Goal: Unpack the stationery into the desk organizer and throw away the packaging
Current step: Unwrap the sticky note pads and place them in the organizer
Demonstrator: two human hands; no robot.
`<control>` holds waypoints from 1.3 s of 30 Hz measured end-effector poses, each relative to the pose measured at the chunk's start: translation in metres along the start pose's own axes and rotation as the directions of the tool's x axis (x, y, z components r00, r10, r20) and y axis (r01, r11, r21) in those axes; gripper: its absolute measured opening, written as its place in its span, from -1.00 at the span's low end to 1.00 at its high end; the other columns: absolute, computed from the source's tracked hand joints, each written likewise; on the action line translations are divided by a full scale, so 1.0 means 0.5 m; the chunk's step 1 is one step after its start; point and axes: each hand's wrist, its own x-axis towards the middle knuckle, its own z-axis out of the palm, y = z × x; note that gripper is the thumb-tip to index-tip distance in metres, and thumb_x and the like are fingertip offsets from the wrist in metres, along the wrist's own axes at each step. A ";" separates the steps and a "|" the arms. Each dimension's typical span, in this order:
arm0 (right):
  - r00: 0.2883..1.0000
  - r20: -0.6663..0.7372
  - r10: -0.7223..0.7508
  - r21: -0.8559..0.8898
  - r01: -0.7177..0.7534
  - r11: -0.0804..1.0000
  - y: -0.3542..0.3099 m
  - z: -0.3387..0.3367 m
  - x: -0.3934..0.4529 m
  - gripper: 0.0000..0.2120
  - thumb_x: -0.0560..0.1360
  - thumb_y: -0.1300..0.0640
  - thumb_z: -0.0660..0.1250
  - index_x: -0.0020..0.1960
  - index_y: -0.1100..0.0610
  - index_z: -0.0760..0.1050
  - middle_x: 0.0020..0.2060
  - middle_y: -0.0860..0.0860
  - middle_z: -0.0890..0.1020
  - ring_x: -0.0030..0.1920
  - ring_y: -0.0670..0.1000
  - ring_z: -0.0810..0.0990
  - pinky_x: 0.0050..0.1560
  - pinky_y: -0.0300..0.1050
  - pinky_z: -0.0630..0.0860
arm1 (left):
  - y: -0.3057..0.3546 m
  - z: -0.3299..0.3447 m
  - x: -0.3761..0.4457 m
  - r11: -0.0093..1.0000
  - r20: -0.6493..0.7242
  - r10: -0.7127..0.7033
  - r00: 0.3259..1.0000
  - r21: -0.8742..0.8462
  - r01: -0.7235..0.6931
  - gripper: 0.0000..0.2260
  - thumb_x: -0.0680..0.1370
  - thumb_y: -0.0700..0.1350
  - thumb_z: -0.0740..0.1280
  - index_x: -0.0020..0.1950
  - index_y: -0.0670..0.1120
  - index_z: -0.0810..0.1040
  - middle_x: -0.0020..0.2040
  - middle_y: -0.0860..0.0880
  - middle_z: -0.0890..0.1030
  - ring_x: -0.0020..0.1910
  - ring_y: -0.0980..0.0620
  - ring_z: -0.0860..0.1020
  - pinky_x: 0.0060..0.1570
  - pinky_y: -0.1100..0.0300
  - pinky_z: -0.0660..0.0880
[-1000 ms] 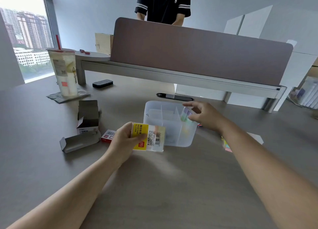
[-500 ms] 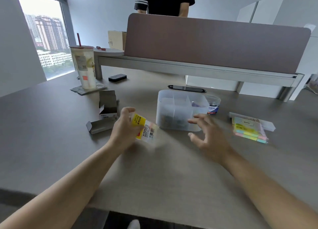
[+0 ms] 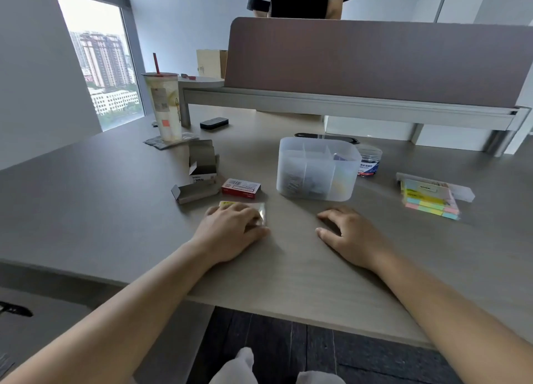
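My left hand (image 3: 230,231) lies flat on the desk, pressing down a clear plastic wrapper with a yellow label (image 3: 261,210); only the wrapper's far edge shows. My right hand (image 3: 350,236) rests palm down beside it, fingers loosely curled, holding nothing. The translucent desk organizer (image 3: 315,171) stands just beyond both hands, with stationery dimly visible in its compartments. A small red box (image 3: 240,187) lies left of it. An opened grey carton (image 3: 202,160) and its flat piece (image 3: 194,193) sit further left. Packs of coloured sticky notes (image 3: 429,200) lie at the right.
A clear tub of clips (image 3: 369,161) stands behind the organizer's right side, a black phone (image 3: 326,137) behind it. A drink cup with straw (image 3: 164,107) and a black case (image 3: 214,123) are at the back left. A person stands behind the brown divider (image 3: 375,60). The desk's near edge is close to my forearms.
My left hand lowered the yellow-labelled wrapper onto the desk and now covers it. My right hand drew back from the organizer and settled on the desk. My view pulled back and down.
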 end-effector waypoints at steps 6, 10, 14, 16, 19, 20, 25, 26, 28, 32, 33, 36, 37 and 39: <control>1.000 0.011 0.004 0.004 -0.004 1.000 0.004 -0.001 0.000 -0.63 0.49 0.04 0.21 0.26 0.14 0.39 0.26 0.09 0.46 0.27 0.08 0.37 0.21 -0.19 0.25 | -0.043 0.000 0.019 0.978 0.239 -0.197 0.951 0.118 0.173 -0.23 0.38 0.42 0.02 0.47 0.05 -0.02 0.53 -0.03 -0.06 0.50 -0.04 -0.17 0.43 -0.03 -0.23; 0.999 0.034 0.029 -0.002 -0.029 1.000 0.015 -0.006 -0.004 -0.60 0.49 0.01 0.21 0.28 0.14 0.37 0.28 0.10 0.43 0.28 0.10 0.36 0.25 -0.15 0.25 | -0.044 -0.011 0.015 0.981 0.153 -0.186 0.971 0.087 0.174 -0.17 0.35 0.42 0.09 0.48 0.03 -0.09 0.53 0.00 -0.09 0.49 -0.03 -0.19 0.43 -0.02 -0.23; 0.996 0.021 0.084 -0.020 -0.084 0.996 0.047 -0.027 -0.024 -0.57 0.48 0.02 0.23 0.29 0.17 0.34 0.28 0.12 0.42 0.28 0.12 0.36 0.29 -0.08 0.28 | -0.008 -0.009 0.014 1.000 0.050 -0.009 0.999 0.021 0.008 -0.22 0.38 0.33 0.20 0.47 -0.01 0.03 0.52 0.00 0.02 0.49 -0.02 -0.10 0.45 0.04 -0.12; 0.991 -0.018 0.135 -0.032 -0.135 0.990 0.080 -0.043 -0.036 -0.58 0.47 0.04 0.24 0.28 0.18 0.34 0.27 0.13 0.41 0.28 0.12 0.35 0.30 -0.08 0.27 | 0.032 -0.006 0.022 0.995 0.056 0.097 0.994 -0.032 -0.095 -0.28 0.39 0.28 0.24 0.45 0.02 0.12 0.50 0.00 0.13 0.48 0.00 0.01 0.44 0.06 0.01; 0.962 -0.111 0.251 -0.055 -0.258 0.965 0.144 -0.072 -0.048 -0.56 0.47 0.05 0.25 0.30 0.17 0.31 0.29 0.14 0.36 0.32 0.12 0.30 0.31 -0.07 0.22 | 0.101 0.011 0.043 0.962 0.067 0.262 0.963 -0.101 -0.255 -0.40 0.41 0.22 0.28 0.39 0.06 0.25 0.42 0.03 0.29 0.41 0.05 0.19 0.36 0.15 0.18; 0.948 -0.139 0.288 -0.066 -0.299 0.952 0.165 -0.080 -0.048 -0.54 0.47 0.05 0.25 0.32 0.17 0.30 0.31 0.14 0.34 0.33 0.13 0.28 0.32 -0.06 0.22 | 0.120 0.018 0.050 0.952 0.083 0.294 0.952 -0.113 -0.284 -0.40 0.41 0.22 0.28 0.38 0.06 0.26 0.41 0.03 0.31 0.40 0.06 0.21 0.35 0.17 0.18; 0.870 -0.240 0.432 -0.150 -0.472 0.868 0.259 -0.113 -0.038 -0.45 0.48 0.01 0.22 0.39 0.16 0.15 0.46 0.12 0.13 0.45 0.12 0.10 0.39 0.03 0.13 | 0.184 0.053 0.100 0.944 0.226 0.330 0.917 -0.101 -0.314 -0.36 0.42 0.26 0.23 0.42 0.03 0.18 0.44 0.03 0.24 0.42 0.05 0.16 0.40 0.16 0.10; 0.865 -0.244 0.437 -0.163 -0.481 0.861 0.271 -0.115 -0.034 -0.43 0.48 0.00 0.21 0.40 0.16 0.13 0.47 0.11 0.11 0.46 0.11 0.07 0.41 0.03 0.11 | 0.186 0.057 0.107 0.945 0.240 0.327 0.914 -0.092 -0.314 -0.37 0.42 0.27 0.21 0.42 0.04 0.18 0.45 0.03 0.22 0.43 0.05 0.14 0.41 0.16 0.08; 0.872 -0.223 0.437 -0.190 -0.478 0.858 0.287 -0.117 -0.025 -0.42 0.49 -0.01 0.20 0.42 0.14 0.09 0.47 0.11 0.12 0.46 0.10 0.07 0.41 0.01 0.09 | 0.184 0.063 0.116 0.947 0.248 0.321 0.914 -0.090 -0.308 -0.37 0.41 0.28 0.21 0.41 0.06 0.18 0.45 0.04 0.21 0.44 0.05 0.13 0.41 0.15 0.04; 0.860 -0.229 0.457 -0.187 -0.499 0.846 0.294 -0.120 -0.011 -0.47 0.48 -0.06 0.22 0.38 0.08 0.19 0.34 0.15 0.38 0.30 0.17 0.36 0.23 0.00 0.34 | 0.180 0.069 0.116 0.948 0.235 0.318 0.919 -0.102 -0.302 -0.37 0.40 0.30 0.22 0.40 0.09 0.20 0.44 0.05 0.22 0.43 0.06 0.13 0.41 0.15 0.03; 0.849 -0.258 0.462 -0.196 -0.514 0.835 0.290 -0.123 -0.010 -0.49 0.48 -0.06 0.23 0.37 0.07 0.23 0.29 0.16 0.44 0.25 0.19 0.41 0.16 0.00 0.38 | 0.180 0.069 0.116 0.948 0.229 0.316 0.921 -0.105 -0.300 -0.37 0.40 0.30 0.22 0.40 0.09 0.20 0.44 0.05 0.22 0.43 0.05 0.14 0.41 0.16 0.04; 0.847 -0.311 0.432 -0.280 -0.516 0.810 0.276 -0.125 -0.016 -0.59 0.50 0.00 0.21 0.31 0.06 0.31 0.19 0.18 0.53 0.15 0.23 0.48 0.05 0.02 0.44 | 0.180 0.070 0.114 0.949 0.215 0.314 0.925 -0.110 -0.296 -0.37 0.40 0.30 0.22 0.40 0.09 0.21 0.44 0.06 0.24 0.43 0.06 0.15 0.41 0.16 0.05; 0.859 -0.312 0.407 -0.323 -0.498 0.805 0.270 -0.124 -0.019 -0.63 0.51 0.05 0.18 0.30 0.05 0.33 0.18 0.19 0.54 0.13 0.24 0.49 0.03 0.02 0.45 | 0.180 0.070 0.114 0.949 0.210 0.314 0.926 -0.111 -0.296 -0.37 0.40 0.30 0.22 0.39 0.09 0.22 0.44 0.06 0.24 0.43 0.06 0.15 0.41 0.15 0.05; 0.883 -0.322 0.342 -0.407 -0.456 0.792 0.262 -0.121 -0.026 -0.66 0.52 0.15 0.11 0.29 0.04 0.34 0.15 0.19 0.55 0.10 0.25 0.51 0.01 0.02 0.45 | 0.179 0.071 0.113 0.949 0.203 0.311 0.929 -0.114 -0.293 -0.38 0.40 0.30 0.22 0.39 0.09 0.22 0.43 0.06 0.25 0.43 0.06 0.16 0.41 0.15 0.06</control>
